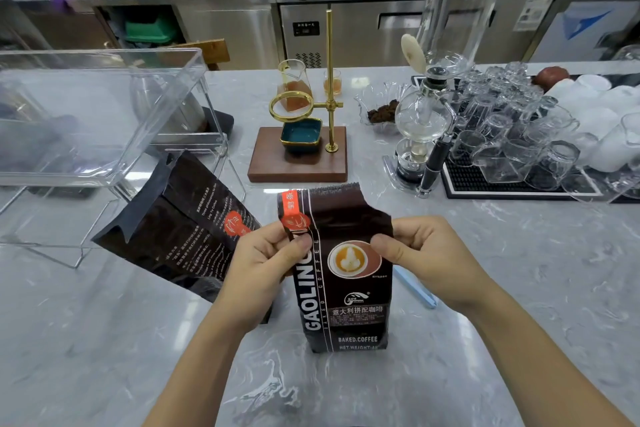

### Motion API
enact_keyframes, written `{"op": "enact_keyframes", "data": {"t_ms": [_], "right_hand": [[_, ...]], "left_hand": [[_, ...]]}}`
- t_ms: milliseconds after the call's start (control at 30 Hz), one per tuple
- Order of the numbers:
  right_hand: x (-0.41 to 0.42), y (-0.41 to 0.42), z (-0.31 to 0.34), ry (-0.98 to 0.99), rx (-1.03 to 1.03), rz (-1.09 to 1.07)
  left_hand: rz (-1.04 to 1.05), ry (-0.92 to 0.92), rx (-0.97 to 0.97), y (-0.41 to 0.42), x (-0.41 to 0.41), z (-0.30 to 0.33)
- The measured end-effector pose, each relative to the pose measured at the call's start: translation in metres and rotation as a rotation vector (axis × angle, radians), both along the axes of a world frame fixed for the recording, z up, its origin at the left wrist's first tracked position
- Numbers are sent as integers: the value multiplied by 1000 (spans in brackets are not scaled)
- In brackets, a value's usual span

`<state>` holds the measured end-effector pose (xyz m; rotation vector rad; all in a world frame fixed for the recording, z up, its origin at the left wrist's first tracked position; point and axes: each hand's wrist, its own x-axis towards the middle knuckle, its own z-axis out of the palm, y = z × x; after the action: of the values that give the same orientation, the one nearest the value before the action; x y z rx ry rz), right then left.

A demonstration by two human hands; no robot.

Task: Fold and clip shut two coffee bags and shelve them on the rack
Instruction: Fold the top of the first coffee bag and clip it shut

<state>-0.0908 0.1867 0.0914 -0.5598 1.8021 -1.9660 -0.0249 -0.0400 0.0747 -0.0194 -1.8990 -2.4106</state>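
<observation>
Standing upright on the grey marbled bench (pixel 104 340), a dark brown coffee bag (pixel 346 305) faces the camera, printed with "GAOLING" down its left side and a latte-art cup in a round picture. Both hands are clamped on its upper part. The left hand (pixel 263 263) pinches the bag's left edge between thumb and fingers, just below an orange sticker (pixel 292 215) that wraps over that corner. The right hand (pixel 419 253) pinches the right edge at about the same height, thumb pressed against the front near the cup picture. Between the two grips the bag's top stands up, its crimped upper edge uppermost, with the right side of the top creased and dipping inward.

A second coffee bag (pixel 173 232), also dark with small white print and an orange mark, lies tilted on its back to the left, partly behind the left hand. Beyond it stands a clear plastic rack (pixel 104 121) on thin legs. A light blue clip (pixel 415 288) lies on the bench just right of the upright bag, partly hidden under the right wrist. Farther back sit a brass pour-over stand (pixel 329 97) on a wooden base, a glass siphon brewer (pixel 420 114), and a black mat crowded with upturned glasses (pixel 519 135).
</observation>
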Motion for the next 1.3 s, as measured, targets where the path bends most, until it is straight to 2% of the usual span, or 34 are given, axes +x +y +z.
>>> {"op": "enact_keyframes", "data": {"t_ms": [167,300,633,767,967,1100,1200,1300], "right_hand": [[-2,-2,1,20,-33,-41],[-1,-7,2,123,-14,-64],[1,-2,-1,138,-1,-35],[2,-2,-2,106,-35,-65],[1,2,3,138,-41,-62],[9,-4,9,252,70,-142],[12,-8,8,230,86,-139],[13,-9,9,206,101,-138]], "left_hand": [[7,55,-143,0,3,0],[78,97,-117,1,6,1],[57,-33,-45,-2,4,-7],[95,-61,-71,1,5,0],[143,-34,-218,15,8,17],[88,-88,-220,11,8,25],[1,-142,-185,4,7,33],[-8,-196,-247,5,6,38]]}}
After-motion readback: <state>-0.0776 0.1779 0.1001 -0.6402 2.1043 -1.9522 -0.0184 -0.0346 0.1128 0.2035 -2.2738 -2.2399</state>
